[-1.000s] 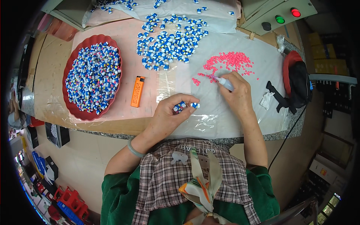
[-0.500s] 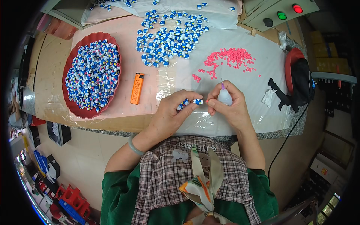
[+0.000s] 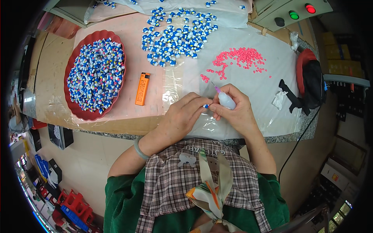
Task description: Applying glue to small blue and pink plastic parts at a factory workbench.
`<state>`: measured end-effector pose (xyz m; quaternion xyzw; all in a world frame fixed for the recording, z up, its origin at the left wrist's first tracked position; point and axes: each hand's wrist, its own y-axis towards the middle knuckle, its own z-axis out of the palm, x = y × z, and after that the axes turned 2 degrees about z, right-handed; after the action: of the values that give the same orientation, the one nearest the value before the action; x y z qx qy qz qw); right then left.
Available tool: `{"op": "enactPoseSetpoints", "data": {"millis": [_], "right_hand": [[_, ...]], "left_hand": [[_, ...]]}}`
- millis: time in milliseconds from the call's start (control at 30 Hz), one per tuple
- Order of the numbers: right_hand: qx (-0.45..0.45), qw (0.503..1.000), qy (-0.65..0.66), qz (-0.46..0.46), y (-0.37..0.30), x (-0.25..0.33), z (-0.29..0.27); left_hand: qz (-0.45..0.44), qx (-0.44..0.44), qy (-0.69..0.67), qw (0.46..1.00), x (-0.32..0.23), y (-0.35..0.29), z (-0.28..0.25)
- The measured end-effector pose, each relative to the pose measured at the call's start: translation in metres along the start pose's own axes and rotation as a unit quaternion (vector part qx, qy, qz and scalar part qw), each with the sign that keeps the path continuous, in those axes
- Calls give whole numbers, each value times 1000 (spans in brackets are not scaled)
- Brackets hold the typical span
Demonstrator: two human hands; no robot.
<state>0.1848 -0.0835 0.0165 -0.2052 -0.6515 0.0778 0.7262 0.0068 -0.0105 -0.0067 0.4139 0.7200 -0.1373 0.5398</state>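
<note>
My L hand hides most of the blue-white piece; its detail's too small for me to tell. Approx 2 o'clock, black cloth covers pt of a red dish. Approx 12, top edge crops the white sheet.

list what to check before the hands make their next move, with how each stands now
1. Small blue-and-white piece gripped: ok, at the left hand's fingertips.
2. Pale plastic squeeze bottle secure: ok, in the right hand.
3. Its thin, purple-based nozzle clear of the piece: ok, it points away.
4. Tiny pink bit joined to the piece: cannot tell, fingers crowd it.
5. Orange plastic lighter out of the way: ok, apart on the left.
</note>
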Motion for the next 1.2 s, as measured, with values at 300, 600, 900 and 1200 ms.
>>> {"op": "enactPoseSetpoints", "data": {"millis": [300, 600, 900, 1200], "right_hand": [[-66, 989, -121, -56, 1, -5, 9], [-68, 994, 0, -82, 0, 0, 5], [-78, 993, -38, -84, -3, -11, -8], [-72, 992, -61, -89, -4, -12, -9]], "left_hand": [[-14, -11, 1, 1000, 4, -1, 1], [-260, -48, -584, 767, -1, 11, -18], [-53, -129, 198, 970, 29, 39, -58], [-11, -141, 321, 937, 31, 46, -55]]}}
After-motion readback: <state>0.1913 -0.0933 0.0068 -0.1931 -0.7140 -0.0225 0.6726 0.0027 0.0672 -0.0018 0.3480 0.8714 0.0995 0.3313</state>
